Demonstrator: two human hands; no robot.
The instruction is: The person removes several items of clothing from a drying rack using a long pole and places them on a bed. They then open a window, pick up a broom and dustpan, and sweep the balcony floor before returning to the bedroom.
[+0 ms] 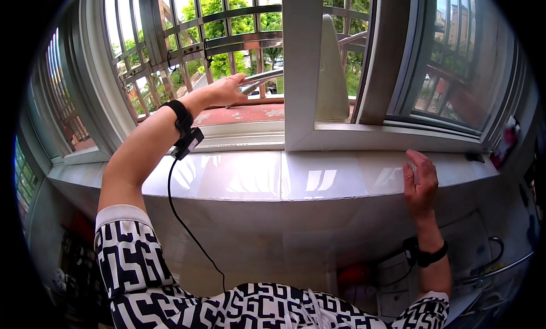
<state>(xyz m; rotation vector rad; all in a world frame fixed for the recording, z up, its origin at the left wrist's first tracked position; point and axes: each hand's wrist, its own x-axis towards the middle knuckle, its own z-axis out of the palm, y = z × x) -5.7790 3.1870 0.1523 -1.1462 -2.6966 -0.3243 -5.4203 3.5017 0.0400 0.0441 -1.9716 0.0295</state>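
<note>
My left hand [233, 90] reaches out through the gap in the sliding window, over the outer ledge. Its fingers close around a slim metallic handle [266, 76], which passes behind the white window frame [300, 73]. Through the glass beyond that frame stands a pale, flat, tapered pad [333, 77], upright against the outer side. Whether handle and pad are joined is hidden by the frame. My right hand [421, 186] is empty, with the thumb apart from the bent fingers. It is at the right of the glossy tiled sill [256, 175], fingertips near the frame's bottom edge.
Metal security bars [239, 41] stand outside, beyond the red, peeling ledge [239, 114]. A black cable [183, 220] hangs from the device strapped on my left wrist. To the right is another glass pane [460, 73]; below it, a metal rail [503, 269].
</note>
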